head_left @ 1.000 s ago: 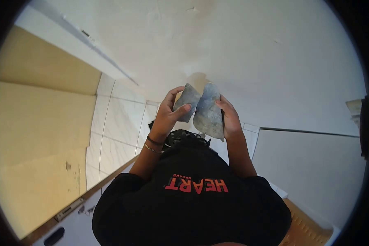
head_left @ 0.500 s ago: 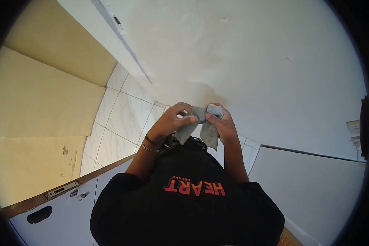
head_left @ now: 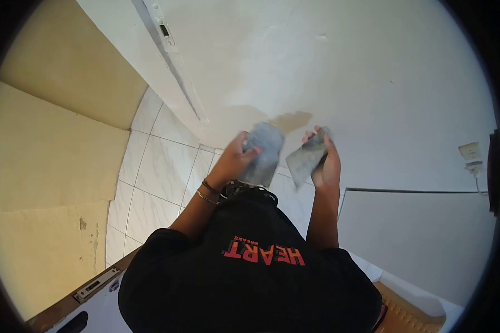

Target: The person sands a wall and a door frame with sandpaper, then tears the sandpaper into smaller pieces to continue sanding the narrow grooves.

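Observation:
My left hand [head_left: 237, 162], with bracelets at its wrist, is closed on a flat, flexible grey piece [head_left: 264, 152] that looks like a sheet of sandpaper. The thumb lies across its face and the fingers go behind it. In my right hand [head_left: 329, 164] is a second, narrower grey piece [head_left: 308, 157], mottled and tilted, with a corner hanging down to the left. My right thumb presses on its edge while the fingertips show behind it. A gap separates the two pieces. Both are slightly blurred, so their exact material is uncertain.
A pale wall [head_left: 372, 83] rises right in front, with a door frame [head_left: 172, 61] to its left. White tiles [head_left: 164, 161] cover the floor. At the right are a wall socket with a plug [head_left: 472, 158] and a white panel [head_left: 411, 238]. A yellow wall [head_left: 50, 150] stands left.
The grey material, earlier bunched between both hands, is now in two separate pieces. My hands have moved apart, the right one outward, and the left piece is spread flatter. The view has shifted slightly.

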`<state>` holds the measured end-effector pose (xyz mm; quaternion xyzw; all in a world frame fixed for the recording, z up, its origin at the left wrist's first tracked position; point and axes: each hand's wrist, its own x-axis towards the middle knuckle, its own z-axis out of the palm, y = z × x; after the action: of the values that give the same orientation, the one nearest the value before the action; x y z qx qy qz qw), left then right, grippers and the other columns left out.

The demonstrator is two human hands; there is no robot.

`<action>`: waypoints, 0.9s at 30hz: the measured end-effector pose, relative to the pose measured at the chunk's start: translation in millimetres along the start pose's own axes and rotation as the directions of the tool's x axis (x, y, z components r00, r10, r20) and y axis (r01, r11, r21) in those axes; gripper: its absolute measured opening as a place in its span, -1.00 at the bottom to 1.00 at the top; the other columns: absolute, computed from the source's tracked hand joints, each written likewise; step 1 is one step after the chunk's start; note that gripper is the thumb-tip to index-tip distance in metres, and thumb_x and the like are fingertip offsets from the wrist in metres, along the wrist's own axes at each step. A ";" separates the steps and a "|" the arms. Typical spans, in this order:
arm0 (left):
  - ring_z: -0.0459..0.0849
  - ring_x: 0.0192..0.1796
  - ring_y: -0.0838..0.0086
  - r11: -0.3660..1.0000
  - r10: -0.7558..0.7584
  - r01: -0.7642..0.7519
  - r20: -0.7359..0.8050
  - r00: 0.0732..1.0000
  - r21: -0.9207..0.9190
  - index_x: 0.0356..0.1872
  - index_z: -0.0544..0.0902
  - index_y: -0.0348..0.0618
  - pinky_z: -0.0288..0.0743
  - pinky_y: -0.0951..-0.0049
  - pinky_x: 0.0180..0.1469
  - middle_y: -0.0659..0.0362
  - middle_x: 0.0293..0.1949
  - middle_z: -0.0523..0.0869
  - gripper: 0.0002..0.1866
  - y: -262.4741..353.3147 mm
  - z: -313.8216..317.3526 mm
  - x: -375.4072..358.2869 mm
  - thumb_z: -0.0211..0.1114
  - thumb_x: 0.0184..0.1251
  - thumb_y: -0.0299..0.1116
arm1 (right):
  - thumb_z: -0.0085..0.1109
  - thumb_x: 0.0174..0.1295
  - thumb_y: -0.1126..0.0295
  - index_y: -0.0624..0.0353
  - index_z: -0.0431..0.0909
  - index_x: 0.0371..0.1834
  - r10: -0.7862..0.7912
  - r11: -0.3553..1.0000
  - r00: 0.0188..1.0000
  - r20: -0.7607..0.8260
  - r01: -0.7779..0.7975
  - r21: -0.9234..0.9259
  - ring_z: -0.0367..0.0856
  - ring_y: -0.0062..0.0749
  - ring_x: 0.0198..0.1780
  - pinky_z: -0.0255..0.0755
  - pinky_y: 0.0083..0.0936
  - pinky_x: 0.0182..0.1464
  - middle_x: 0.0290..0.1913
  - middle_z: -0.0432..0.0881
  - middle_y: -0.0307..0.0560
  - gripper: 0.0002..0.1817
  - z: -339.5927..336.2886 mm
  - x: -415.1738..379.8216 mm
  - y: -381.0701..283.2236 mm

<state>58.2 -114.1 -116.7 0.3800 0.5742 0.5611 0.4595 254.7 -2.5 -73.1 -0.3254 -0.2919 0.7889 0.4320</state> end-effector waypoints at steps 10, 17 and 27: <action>0.60 -0.01 0.48 0.603 -0.339 0.476 0.335 0.879 -0.640 0.11 0.46 -0.39 0.50 0.44 0.07 0.10 -0.01 0.63 -0.61 22.5 -7.8 -20.3 0.10 0.46 -0.26 | -0.03 0.40 0.27 0.37 0.27 0.31 -0.139 0.958 0.986 0.091 0.157 -0.240 0.44 -0.24 0.20 0.27 -0.37 0.26 0.24 0.43 0.06 -0.49 40.8 -20.8 55.1; 0.63 -0.30 0.54 0.963 -0.256 0.258 0.044 0.966 -0.073 -0.15 0.60 -0.44 0.52 0.48 -0.19 0.13 -0.34 0.71 -0.59 33.2 -21.0 -54.8 0.34 0.25 -0.19 | 0.21 0.27 0.20 0.35 0.55 -0.11 -0.332 0.435 0.933 0.142 0.285 -0.854 0.60 -0.32 -0.29 0.45 -0.44 -0.17 -0.32 0.65 0.01 -0.63 33.7 -29.1 78.3; 0.36 -0.60 0.55 0.889 -0.213 0.243 -0.119 0.970 0.387 -0.55 0.54 -0.33 0.33 0.40 -0.48 0.14 -0.71 0.46 -0.52 27.1 -90.2 -158.7 0.20 0.38 -0.07 | 0.20 0.27 0.14 0.36 0.57 -0.19 0.133 0.447 0.937 0.324 0.235 -0.863 0.54 -0.46 -0.32 0.44 -0.47 -0.19 -0.36 0.65 -0.04 -0.60 72.1 -36.2 106.5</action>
<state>15.9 -289.6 -78.3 0.3748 0.7334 0.3880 0.4137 162.2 -95.6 -98.1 -0.3504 -0.7427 0.5472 0.1617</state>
